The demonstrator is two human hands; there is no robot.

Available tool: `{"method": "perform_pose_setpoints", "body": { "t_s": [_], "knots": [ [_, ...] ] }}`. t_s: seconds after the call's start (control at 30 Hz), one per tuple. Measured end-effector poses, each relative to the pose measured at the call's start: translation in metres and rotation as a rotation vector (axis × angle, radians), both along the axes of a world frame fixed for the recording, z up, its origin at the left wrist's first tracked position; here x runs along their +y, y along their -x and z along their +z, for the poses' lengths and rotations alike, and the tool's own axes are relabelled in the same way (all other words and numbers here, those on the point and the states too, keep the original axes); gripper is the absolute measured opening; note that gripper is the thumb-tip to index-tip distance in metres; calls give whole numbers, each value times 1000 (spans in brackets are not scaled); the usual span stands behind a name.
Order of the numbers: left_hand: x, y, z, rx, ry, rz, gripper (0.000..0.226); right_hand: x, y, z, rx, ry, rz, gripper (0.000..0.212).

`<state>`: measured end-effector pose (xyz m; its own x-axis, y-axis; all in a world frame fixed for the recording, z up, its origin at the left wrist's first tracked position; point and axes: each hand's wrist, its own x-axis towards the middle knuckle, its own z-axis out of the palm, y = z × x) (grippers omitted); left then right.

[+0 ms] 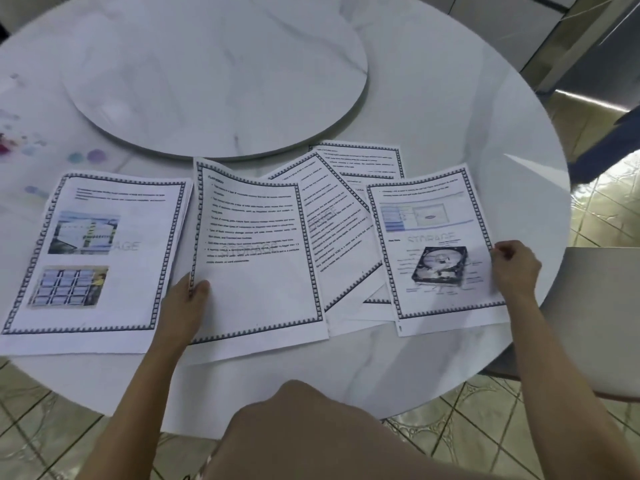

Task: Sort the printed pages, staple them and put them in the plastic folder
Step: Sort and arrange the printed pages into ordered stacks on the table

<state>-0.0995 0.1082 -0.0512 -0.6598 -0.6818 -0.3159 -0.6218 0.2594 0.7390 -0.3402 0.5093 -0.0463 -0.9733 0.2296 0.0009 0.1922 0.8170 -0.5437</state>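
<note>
Two grips — left fingers (202, 287) pinch the text page (256, 271), right fingers (502, 252) the hard-drive page (436, 244).

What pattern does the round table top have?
The table top is white marble with faint grey veins; the head view shows it.

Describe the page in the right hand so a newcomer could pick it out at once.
On the round white marble table, printed pages lie fanned along the near edge. The rightmost sheet, pinched at its right edge by the right hand, is it. Only it shows a labelled hard-drive picture; the middle page in the left hand is text only.
</note>
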Motion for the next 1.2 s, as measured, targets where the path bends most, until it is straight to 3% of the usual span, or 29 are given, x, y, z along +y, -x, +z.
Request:
{"method": "perform_pose_setpoints", "body": {
  "t_s": [0.2,0.33,0.47,0.67,0.97,1.2],
  "knots": [
    [-4,-2,4,-22,80,19,21,12,8,-5,42,14,-70,24],
    [1,1,4,-27,121,30,13,6,8,-8,75,-105,-106,30],
    [6,4,2,-46,153,66,14,-24,1,-9,92,-117,64,32],
    [6,2,-2,-50,149,103,25,-62,-15,-19,-38,-87,385,40],
    [1,-5,-3,-8,44,215,34,-47,-2,-15,-77,-79,335,44],
    [-5,-9,-1,59,-9,226,23,-100,-13,-11,1,128,460,39]
  ]
}}
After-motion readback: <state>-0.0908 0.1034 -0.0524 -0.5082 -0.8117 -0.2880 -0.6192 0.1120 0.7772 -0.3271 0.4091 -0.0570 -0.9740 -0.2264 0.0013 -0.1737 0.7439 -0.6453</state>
